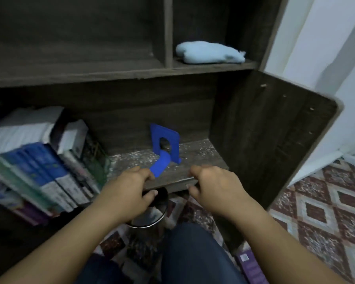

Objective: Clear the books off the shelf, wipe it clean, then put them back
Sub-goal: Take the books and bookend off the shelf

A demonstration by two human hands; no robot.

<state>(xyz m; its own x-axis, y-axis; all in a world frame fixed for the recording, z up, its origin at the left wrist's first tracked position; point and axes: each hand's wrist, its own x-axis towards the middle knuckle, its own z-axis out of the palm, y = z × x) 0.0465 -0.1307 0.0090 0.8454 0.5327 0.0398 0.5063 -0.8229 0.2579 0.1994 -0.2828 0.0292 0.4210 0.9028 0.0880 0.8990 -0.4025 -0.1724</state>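
From the head camera, looking down into a dark wooden bookcase, the lower shelf is only half cleared: a row of books leans at its left end, while the right part is bare and speckled with pale dust and crumbs. A blue bookend stands alone in the middle of that bare stretch with nothing to prop, its foot pointing toward the front edge. The light blue cloth lies bunched in the small compartment above, probably parked within reach until the wiping starts. Both hands are at the front edge. The left hand has its fingers curled beside the tip of the bookend's foot and its thumb over the dark rim of a metal bin just below; I cannot tell which of the two it holds. The right hand has its fingers bent over the top of the edge and the thumb beneath, so it seems to pinch the board. The bin sits under the edge, likely to catch swept dust. A purple book lies on the patterned floor
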